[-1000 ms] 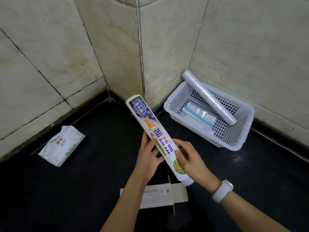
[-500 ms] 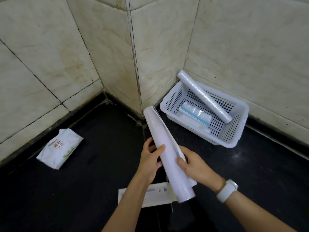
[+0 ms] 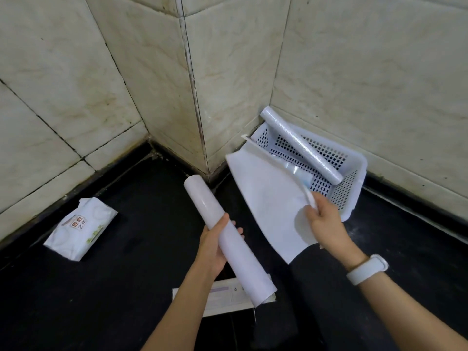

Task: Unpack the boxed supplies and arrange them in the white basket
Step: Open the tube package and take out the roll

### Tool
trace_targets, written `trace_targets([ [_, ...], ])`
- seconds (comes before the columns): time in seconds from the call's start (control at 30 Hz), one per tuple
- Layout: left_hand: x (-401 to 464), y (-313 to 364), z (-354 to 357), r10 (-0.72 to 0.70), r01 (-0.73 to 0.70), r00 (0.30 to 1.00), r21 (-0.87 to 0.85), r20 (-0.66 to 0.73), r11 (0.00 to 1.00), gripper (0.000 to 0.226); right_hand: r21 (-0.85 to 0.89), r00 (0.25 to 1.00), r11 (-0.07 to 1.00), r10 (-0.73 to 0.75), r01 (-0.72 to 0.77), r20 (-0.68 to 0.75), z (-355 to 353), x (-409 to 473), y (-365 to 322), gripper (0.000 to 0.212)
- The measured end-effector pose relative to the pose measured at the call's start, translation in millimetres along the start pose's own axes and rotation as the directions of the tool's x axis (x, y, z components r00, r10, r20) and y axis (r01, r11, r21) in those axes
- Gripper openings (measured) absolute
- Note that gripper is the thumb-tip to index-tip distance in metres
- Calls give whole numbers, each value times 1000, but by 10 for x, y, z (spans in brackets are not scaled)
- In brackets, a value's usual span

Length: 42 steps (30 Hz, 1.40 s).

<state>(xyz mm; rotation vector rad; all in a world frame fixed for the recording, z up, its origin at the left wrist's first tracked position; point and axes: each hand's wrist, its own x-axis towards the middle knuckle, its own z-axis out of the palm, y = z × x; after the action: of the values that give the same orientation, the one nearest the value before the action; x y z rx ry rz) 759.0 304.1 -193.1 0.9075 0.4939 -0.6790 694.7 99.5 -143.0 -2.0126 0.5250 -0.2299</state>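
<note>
My left hand (image 3: 215, 247) grips a plain white roll (image 3: 222, 231) around its middle, tilted up to the far left. My right hand (image 3: 326, 221) pinches a loose white paper wrapper (image 3: 271, 206), peeled off the roll and spread open in front of the white basket (image 3: 354, 196). The basket stands against the right wall. A long clear-wrapped roll (image 3: 301, 145) lies slanted across its rim, and a packaged item inside is mostly hidden by the wrapper.
A flat white box (image 3: 228, 297) lies on the dark floor below the roll. A white pack of wet wipes (image 3: 81, 229) rests at the left near the wall. Tiled walls form a jutting corner behind. A white watch is on my right wrist.
The printed wrapper has come off the roll; my right hand pulled it away to the right toward the basket. My left hand keeps the bare roll. The view shifted closer.
</note>
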Motion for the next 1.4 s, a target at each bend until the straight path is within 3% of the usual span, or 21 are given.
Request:
trace_targets([
  [0.07,29,13,-44,4,-4,997,-11,-72,1000,61,4,995,1000,28,-28,-100,-101,39,63,23],
  [0.2,120,5,-109,22,-22,987,-1,-160,1000,60,15,983,997,74,-73,-166,-173,29,181,19],
  [0.4,168,-64,-114,13,-13,978,-3,-207,1000,64,54,956,998,25,-10,-293,-261,186,202,16],
  [0.47,182,-83,-108,28,-30,973,-3,-228,1000,64,-49,988,999,-26,19,-151,-298,322,207,27],
  [0.53,181,-84,-103,65,-74,969,-32,-238,997,61,-210,994,974,-65,81,83,-231,375,251,37],
  [0.67,153,-17,-151,99,-126,965,-99,-243,987,54,-367,934,922,21,119,356,88,249,455,48],
  [0.73,108,28,-164,104,-129,972,-108,-213,986,55,-448,901,883,73,141,427,199,191,510,50],
  [0.87,26,115,-26,185,-195,979,-126,-87,973,51,-341,937,917,-87,208,337,283,134,272,37],
  [0.97,-36,114,224,226,-218,973,-119,53,969,58,-135,846,986,-12,99,533,299,113,-33,45],
  [1.03,-83,83,405,245,-236,956,-76,163,969,65,-161,795,983,29,87,606,289,129,-143,58],
  [1.17,-112,89,694,254,-340,875,149,411,928,64,-167,864,976,-39,141,501,113,172,-118,55],
  [1.27,-7,170,869,203,-469,802,381,562,797,46,-117,950,980,-121,160,287,-133,225,-12,54],
  [1.33,120,226,992,209,-515,818,522,536,680,37,-38,979,981,-185,189,87,-307,379,57,54],
  [1.4,315,234,1079,298,-607,794,671,530,425,35,-36,975,977,-212,210,-67,-458,644,102,56],
])
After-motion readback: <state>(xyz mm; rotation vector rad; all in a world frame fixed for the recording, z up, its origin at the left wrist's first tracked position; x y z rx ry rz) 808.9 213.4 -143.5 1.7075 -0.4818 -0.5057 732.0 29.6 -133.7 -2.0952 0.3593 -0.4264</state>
